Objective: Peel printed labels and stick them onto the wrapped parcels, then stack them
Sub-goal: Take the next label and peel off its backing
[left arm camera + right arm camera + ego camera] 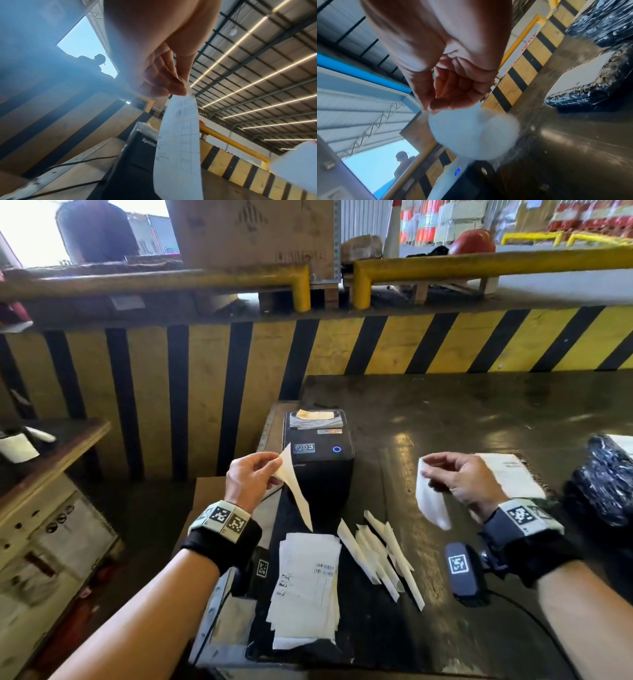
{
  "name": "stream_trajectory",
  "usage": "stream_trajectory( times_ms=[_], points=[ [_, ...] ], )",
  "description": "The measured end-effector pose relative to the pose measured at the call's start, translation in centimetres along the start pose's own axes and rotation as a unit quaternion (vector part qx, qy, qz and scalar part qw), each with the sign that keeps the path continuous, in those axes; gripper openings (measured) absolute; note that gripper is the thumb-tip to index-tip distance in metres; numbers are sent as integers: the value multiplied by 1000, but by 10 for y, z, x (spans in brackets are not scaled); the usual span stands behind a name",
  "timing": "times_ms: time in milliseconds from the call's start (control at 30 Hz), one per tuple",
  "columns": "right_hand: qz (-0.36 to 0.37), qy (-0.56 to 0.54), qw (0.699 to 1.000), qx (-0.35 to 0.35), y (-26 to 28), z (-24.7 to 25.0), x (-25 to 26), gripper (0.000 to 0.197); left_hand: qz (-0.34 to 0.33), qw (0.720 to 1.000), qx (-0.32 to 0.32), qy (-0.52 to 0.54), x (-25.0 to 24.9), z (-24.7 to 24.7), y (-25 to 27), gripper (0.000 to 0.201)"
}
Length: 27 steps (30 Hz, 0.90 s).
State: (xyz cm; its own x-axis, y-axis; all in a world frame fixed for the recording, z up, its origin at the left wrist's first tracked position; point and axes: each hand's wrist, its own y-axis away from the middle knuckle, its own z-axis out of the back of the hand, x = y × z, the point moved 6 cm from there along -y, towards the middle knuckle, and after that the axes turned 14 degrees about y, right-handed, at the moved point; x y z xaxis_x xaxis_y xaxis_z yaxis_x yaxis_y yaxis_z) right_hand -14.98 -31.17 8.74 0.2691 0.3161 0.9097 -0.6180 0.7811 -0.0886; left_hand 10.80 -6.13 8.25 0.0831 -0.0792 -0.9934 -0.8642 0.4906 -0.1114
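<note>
- Pinching a printed label (297, 491) at its top corner between thumb and fingertips of the left hand (251, 479), sheet hanging below, just in front of the black printer (320, 460).
- Pinching a white sheet (431, 501), blank on the visible side, in the right hand (459, 479); liner or label, not telling which.
- Lying just beyond the right hand: a wrapped parcel (513, 479), already labelled.
- Risking the hanging label curling and sticking to itself or the printer.
- Risking a crooked, wrinkled placement from the single-corner grip.
</note>
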Motion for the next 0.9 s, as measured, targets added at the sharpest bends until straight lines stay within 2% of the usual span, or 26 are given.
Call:
stream_trajectory(
  times_ms=[133,300,500,600,733,900],
  points=[
    [-26,73,994,81,8,-45,-22,18,-10,1000,19,-1,-3,-11,4,8],
    [-81,154,978,119,17,-77,-64,15,3,1000,22,-1,5,-13,9,8],
    [-68,272,948,151,27,-89,-77,17,18,999,47,2,11,-30,16,9],
    [1,319,939,127,28,-84,-48,17,20,998,62,22,8,-50,18,11],
    [142,278,947,73,32,-74,18,25,25,995,83,53,-1,-91,18,9],
    [204,291,934,30,27,-52,36,39,27,990,110,89,-13,-147,26,14]
  ],
)
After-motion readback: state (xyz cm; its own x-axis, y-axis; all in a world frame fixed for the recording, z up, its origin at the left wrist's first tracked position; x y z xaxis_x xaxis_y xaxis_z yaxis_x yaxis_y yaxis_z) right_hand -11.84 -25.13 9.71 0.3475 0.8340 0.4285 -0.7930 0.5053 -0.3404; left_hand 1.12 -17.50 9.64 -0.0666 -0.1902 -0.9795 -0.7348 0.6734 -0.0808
